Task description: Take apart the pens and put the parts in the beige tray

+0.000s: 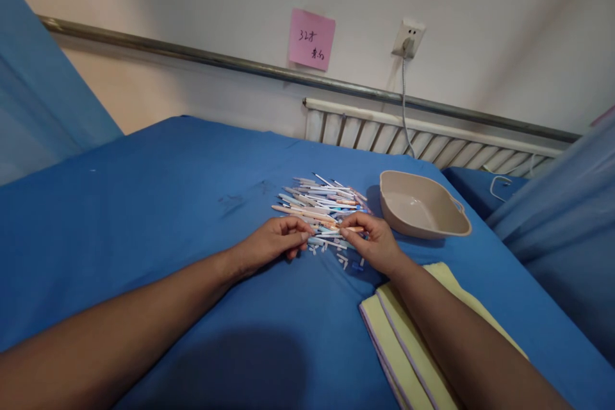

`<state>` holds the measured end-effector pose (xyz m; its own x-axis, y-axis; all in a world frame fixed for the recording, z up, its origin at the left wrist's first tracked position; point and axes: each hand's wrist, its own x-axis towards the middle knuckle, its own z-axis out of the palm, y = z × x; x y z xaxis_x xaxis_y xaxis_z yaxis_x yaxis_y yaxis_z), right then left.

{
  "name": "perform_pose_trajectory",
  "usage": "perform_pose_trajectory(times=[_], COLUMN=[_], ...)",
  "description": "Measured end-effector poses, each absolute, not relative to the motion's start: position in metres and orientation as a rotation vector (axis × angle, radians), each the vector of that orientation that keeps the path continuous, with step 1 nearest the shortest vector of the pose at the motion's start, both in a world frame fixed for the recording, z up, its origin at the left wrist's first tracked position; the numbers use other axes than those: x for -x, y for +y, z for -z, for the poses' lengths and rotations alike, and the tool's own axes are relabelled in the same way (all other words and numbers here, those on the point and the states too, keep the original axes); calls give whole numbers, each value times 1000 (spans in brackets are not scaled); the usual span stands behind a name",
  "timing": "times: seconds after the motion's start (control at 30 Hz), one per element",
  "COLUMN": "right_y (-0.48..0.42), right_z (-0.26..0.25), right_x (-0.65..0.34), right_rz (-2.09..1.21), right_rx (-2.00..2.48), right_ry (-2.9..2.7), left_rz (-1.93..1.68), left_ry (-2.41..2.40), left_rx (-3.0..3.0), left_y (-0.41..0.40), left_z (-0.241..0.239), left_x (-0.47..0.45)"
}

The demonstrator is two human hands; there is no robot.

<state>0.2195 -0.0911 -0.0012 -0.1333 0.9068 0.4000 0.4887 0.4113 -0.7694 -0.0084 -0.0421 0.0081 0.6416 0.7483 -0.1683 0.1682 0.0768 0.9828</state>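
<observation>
The right hand (375, 240) pinches an orange pen (353, 229) at the near edge of the pile of pens (321, 202) on the blue sheet (168, 205). The left hand (273, 242) touches the pile, fingers curled close; whether it grips one I cannot tell. A beige bowl (423, 208) stands just beside the pile

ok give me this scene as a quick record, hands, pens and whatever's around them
surface: blue cloth
left hand: fingers pinched at the near edge of the pen pile; what it grips is unclear
right hand: pinching an orange pen
beige basin: right of the pile, apart from it
yellow folded cloth: under the right forearm
wall: pink note, socket with a plug in it
</observation>
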Motion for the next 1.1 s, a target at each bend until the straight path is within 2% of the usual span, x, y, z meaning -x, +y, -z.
perform_pose_trajectory(times=[0.53, 0.83, 1.1], right_y=[-102, -89, -83], right_z=[-8, -1, 12], right_x=[-202, -230, -228], right_rz=[-421, -535, -452], right_rx=[1113, 1321, 1351], right_ry=[-2038, -1719, -2018], left_rz=[-468, -577, -574], left_ry=[791, 921, 863], left_rx=[-1536, -1458, -1297], left_y=[-52, -40, -41], left_z=[-10, -10, -7], left_x=[-6, 6, 8])
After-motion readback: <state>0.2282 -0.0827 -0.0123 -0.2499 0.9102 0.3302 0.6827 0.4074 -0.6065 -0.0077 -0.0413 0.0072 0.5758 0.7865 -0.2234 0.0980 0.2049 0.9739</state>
